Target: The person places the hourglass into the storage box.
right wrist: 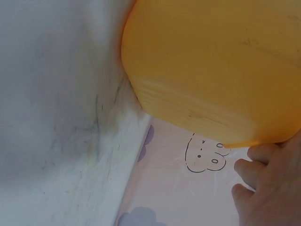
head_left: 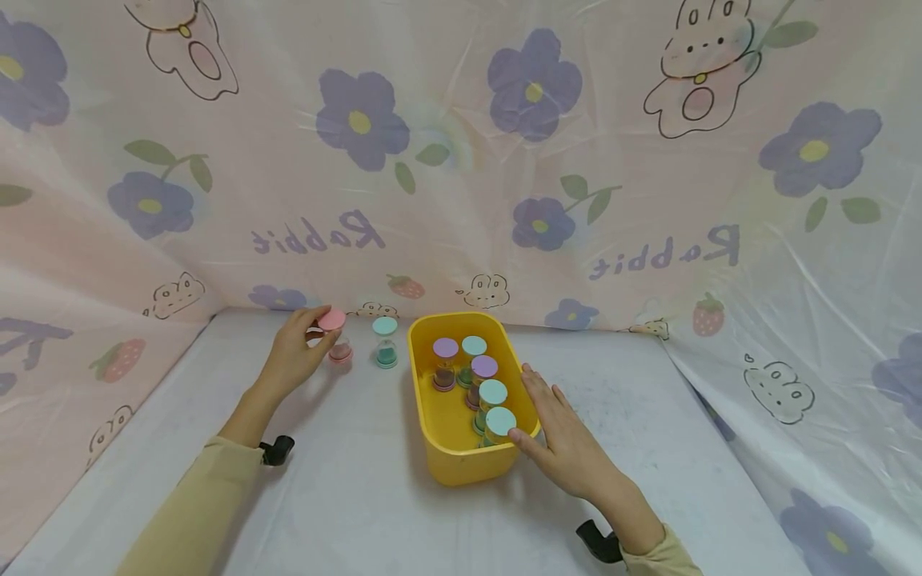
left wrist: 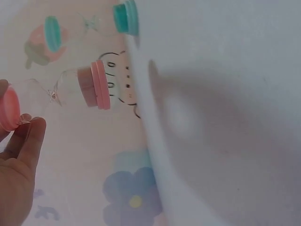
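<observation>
A pink-capped sand timer (head_left: 341,352) is pinched at its top cap by the fingers and thumb of my left hand (head_left: 294,349). It is upright, its pink base (left wrist: 100,84) close over the white table. Beside it, to the right, stands a teal-capped sand timer (head_left: 386,344). My right hand (head_left: 572,450) lies along the right side of a yellow bin (head_left: 471,466), fingers extended, with the thumb at the near right rim. Inside the bin are two purple-capped sand timers (head_left: 445,349) and three with pale teal caps (head_left: 493,393).
A patterned cloth (head_left: 446,160) with flowers and rabbits hangs behind the white table (head_left: 346,496) and down both sides. Black camera mounts (head_left: 599,542) sit at both wrists, near the tan sleeves (head_left: 194,504).
</observation>
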